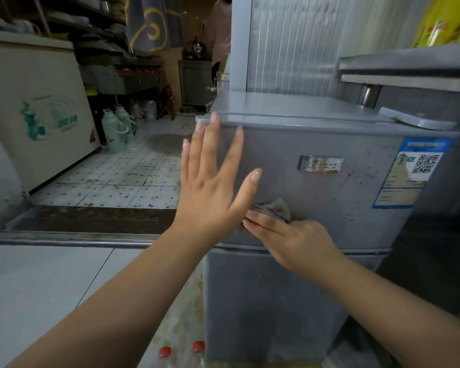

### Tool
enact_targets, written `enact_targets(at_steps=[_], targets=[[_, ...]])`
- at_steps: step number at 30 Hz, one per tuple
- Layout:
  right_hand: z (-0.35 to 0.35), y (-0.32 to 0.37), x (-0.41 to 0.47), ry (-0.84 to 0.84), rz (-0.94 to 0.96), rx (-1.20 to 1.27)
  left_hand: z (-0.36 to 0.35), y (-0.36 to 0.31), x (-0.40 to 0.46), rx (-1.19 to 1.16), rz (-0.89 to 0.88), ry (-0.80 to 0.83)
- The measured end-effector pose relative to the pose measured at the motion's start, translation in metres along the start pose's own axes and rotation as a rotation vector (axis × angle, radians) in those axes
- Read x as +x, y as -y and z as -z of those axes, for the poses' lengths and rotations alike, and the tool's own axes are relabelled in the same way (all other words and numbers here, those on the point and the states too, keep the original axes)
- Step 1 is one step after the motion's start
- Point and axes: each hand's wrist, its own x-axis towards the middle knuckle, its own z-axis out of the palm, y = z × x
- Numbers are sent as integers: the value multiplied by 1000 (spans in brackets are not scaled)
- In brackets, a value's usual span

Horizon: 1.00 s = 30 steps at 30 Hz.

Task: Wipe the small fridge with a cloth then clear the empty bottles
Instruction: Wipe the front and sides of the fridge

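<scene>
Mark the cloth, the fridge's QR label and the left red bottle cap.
cloth [278,209]: head view, its bunched grey upper fold.
QR label [426,163]: head view, middle of the code.
left red bottle cap [165,351]: head view, the cap's side.

I have the left hand [210,187] on the fridge [329,208] door, up-left of the right hand [295,243] and the cloth [276,208] beneath it, bottles [198,347] on the floor [51,274] below, chest freezer [37,115] far left.

This is a working kitchen. Well left of the left hand [210,187] stands a chest freezer [37,115]. Beyond the hand are laden shelves [91,22], a steel counter [133,75] and a kettle [197,47], with plastic jugs [114,128] on the speckled tiled floor [112,179]. The hand lies flat on a grey fridge [316,208].
</scene>
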Motion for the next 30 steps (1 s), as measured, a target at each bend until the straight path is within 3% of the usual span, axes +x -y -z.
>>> enact_targets(at_steps=[7, 10, 17, 25, 27, 30], targets=[[47, -52, 25, -99, -45, -125, -18, 11, -19, -4, -32, 11], [38, -37, 17, -136, -145, -97, -21, 8, -18, -2, -12, -6], [12, -13, -14, 72, 63, -16, -17, 7, -18, -35, 4, 42], [37, -38, 40, -220, -186, -73, -24, 7, -22, 25, -38, -7], [23, -21, 28, -192, -221, -41, -25, 9, -28, 48, -66, -7], [-5, 8, -17, 11, -57, -42, -25, 11, -39, 42, -63, 31]])
